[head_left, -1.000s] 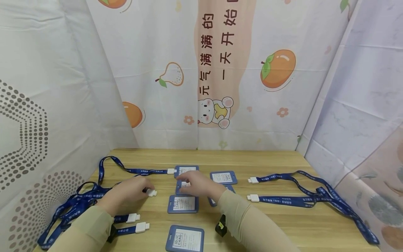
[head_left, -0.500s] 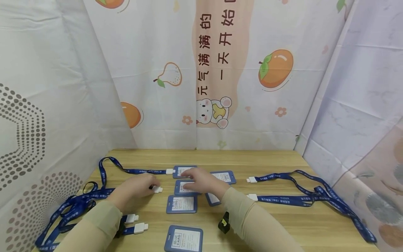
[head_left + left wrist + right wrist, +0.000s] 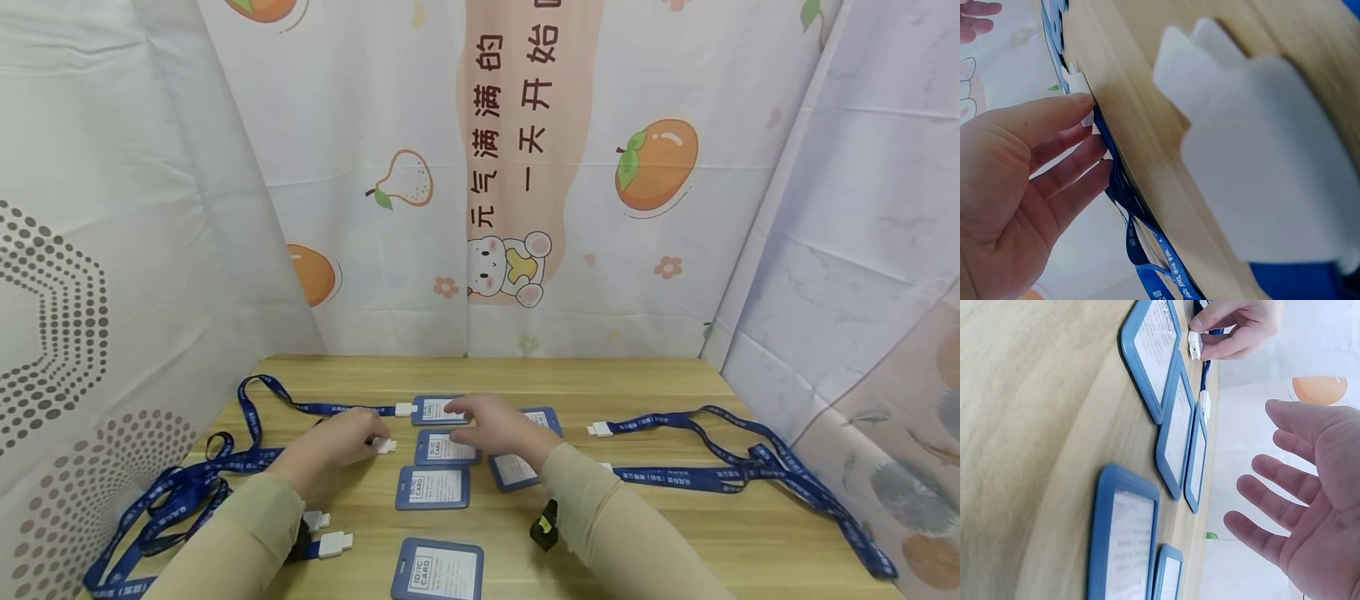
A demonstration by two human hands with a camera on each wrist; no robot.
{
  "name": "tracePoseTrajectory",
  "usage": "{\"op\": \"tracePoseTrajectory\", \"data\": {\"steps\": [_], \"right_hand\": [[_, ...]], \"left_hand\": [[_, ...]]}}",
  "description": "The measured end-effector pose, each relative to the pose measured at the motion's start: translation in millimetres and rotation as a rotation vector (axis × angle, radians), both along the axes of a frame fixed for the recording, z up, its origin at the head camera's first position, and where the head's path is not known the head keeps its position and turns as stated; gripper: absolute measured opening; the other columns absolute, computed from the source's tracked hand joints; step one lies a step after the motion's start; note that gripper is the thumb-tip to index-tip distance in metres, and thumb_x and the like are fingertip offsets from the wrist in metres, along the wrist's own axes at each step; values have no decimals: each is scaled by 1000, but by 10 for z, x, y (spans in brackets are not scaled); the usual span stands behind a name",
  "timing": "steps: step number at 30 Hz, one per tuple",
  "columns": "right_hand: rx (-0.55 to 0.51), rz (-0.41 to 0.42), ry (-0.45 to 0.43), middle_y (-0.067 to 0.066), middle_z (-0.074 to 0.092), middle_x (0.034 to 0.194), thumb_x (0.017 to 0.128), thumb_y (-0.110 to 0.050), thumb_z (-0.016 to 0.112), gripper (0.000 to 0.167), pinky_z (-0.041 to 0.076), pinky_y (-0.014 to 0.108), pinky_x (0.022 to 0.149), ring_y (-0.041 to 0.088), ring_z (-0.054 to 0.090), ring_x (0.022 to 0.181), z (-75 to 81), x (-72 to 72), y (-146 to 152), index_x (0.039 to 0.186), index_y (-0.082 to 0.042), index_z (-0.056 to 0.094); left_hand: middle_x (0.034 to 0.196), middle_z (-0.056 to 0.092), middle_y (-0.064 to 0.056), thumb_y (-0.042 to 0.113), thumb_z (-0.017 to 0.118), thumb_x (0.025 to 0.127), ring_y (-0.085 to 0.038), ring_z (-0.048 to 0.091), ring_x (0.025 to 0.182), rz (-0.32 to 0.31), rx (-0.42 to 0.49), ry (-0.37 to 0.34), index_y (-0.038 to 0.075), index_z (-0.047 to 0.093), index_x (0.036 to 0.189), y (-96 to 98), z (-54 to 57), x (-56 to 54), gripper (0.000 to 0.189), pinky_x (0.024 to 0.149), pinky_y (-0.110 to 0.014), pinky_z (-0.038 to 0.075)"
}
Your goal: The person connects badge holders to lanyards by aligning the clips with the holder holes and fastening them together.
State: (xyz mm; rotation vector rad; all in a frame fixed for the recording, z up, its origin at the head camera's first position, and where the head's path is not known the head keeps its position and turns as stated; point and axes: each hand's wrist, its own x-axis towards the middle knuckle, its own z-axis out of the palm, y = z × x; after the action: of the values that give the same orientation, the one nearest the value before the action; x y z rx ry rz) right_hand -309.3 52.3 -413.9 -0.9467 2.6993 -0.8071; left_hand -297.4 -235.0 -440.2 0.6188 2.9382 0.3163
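My left hand point(image 3: 341, 442) pinches the white plastic buckle point(image 3: 386, 447) of a blue lanyard between thumb and fingers, low over the table. The same buckle point(image 3: 1195, 345) shows its end in the right wrist view. Just to its right lies a blue ID card holder point(image 3: 448, 448), apart from the buckle. Another card holder point(image 3: 432, 487) lies in front of it. Behind it, a third card holder point(image 3: 427, 410) meets the buckle of a second lanyard point(image 3: 406, 409). Over the holders hovers my right hand point(image 3: 498, 429), fingers spread and holding nothing point(image 3: 1322, 481).
Two card holders point(image 3: 514, 471) lie partly under the right hand and forearm. One more holder point(image 3: 438, 570) is at the front. Lanyards point(image 3: 176, 492) bunch at the left; others point(image 3: 697, 479) lie at the right. Two white buckles point(image 3: 333, 545) sit beside the left forearm. Curtains point(image 3: 360, 250) enclose the table.
My left hand has carried the buckle right and slightly away from me, closer to the card holders. The right hand has drifted right, uncovering more of the middle holder.
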Motion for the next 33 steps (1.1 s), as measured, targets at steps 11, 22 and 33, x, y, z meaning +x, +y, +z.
{"op": "tracePoseTrajectory", "data": {"steps": [11, 22, 33], "right_hand": [[13, -37, 45, 4, 62, 137, 96, -27, 72, 44, 51, 42, 96, 26, 59, 121, 131, -17, 112, 138, -17, 63], [41, -1, 133, 5, 63, 137, 95, -26, 73, 48, 50, 44, 99, 29, 59, 123, 347, -75, 189, 139, -13, 62], [193, 19, 145, 3, 59, 142, 90, -29, 79, 52, 40, 44, 111, 25, 51, 134, 413, -55, 232, 137, -16, 64]], "left_hand": [[100, 71, 3, 2, 78, 88, -14, 63, 92, 12, 11, -12, 17, 81, 97, 84, -17, -24, 17, 89, -40, 54], [90, 66, 4, 4, 76, 90, -14, 56, 77, 46, -3, -61, 16, 82, 90, 95, 21, -51, 13, 83, -38, 56], [93, 69, 3, 3, 76, 90, -12, 58, 80, 42, 4, -65, 14, 83, 96, 88, 34, -49, 14, 86, -39, 57]]}}
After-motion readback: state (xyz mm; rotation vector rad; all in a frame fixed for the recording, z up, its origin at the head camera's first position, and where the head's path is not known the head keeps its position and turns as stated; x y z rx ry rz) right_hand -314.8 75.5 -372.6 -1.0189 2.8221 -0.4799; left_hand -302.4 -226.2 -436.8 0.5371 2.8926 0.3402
